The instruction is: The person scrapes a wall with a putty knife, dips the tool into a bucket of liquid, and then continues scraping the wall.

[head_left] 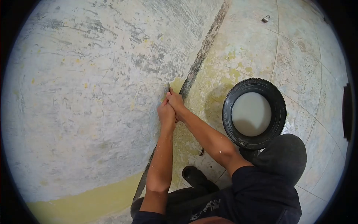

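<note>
Both my hands are closed together around a scraper, whose small dark metal blade (168,86) pokes out above my fingers against the wall (93,123). My right hand (175,101) grips nearest the blade. Just below and touching it, my left hand (166,113) is wrapped around the lower part of the grip. My fingers hide the handle. Around the blade, the wall is patchy white and grey, with a remnant of yellow-green paint (176,83) right beside it. A dark strip (199,59) runs along the wall's foot, close to my hands.
A black bucket (279,112) of milky liquid (251,114) stands on the tiled floor near my right knee (287,153). Yellow-green flakes (238,69) litter the floor. A small object (265,19) lies farther off. Yellow paint (93,198) covers the wall at lower left.
</note>
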Motion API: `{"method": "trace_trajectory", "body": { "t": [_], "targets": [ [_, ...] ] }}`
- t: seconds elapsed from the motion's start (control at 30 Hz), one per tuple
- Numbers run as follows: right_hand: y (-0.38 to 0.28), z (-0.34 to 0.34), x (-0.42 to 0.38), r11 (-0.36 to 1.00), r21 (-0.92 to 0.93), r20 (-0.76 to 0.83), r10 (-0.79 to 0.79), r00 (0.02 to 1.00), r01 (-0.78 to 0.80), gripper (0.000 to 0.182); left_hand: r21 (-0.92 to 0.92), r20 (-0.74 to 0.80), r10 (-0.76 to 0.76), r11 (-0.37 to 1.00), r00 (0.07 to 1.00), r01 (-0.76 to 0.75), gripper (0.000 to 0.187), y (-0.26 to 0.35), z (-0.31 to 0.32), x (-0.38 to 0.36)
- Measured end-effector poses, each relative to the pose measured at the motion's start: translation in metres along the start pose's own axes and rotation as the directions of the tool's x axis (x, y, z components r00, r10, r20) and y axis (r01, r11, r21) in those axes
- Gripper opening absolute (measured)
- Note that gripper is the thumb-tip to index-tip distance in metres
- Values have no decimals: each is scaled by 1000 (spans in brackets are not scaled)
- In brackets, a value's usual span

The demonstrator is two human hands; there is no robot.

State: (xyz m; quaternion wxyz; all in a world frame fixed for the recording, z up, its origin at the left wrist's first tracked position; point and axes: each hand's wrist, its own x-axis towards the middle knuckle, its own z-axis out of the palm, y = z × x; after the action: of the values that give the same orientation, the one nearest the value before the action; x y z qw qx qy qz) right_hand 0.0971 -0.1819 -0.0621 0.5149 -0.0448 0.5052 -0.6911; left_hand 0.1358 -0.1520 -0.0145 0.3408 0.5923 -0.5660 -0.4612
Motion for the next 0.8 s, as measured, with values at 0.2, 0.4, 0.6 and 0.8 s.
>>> {"method": "trace_trajectory", "body": {
  "t": [0.2, 0.4, 0.6, 0.8],
  "targets": [
    [34, -28, 22, 980, -77, 88, 188, 978, -182, 52, 185, 61, -205, 964, 977, 191, 37, 20, 12, -16],
    [24, -17, -4, 989, -8, 90, 150, 985, -150, 55, 97, -17, -156, 983, 988, 157, 38, -10, -3, -11],
    [31, -19, 9, 994, 37, 118, 101, 988, -106, 55, 69, -54, -145, 987, 988, 148, 35, -5, 7, -21],
    [29, -24, 20, 983, 71, 26, 165, 986, -167, 45, 168, 63, -330, 934, 942, 316, 36, 8, 9, -4]
  ]
}}
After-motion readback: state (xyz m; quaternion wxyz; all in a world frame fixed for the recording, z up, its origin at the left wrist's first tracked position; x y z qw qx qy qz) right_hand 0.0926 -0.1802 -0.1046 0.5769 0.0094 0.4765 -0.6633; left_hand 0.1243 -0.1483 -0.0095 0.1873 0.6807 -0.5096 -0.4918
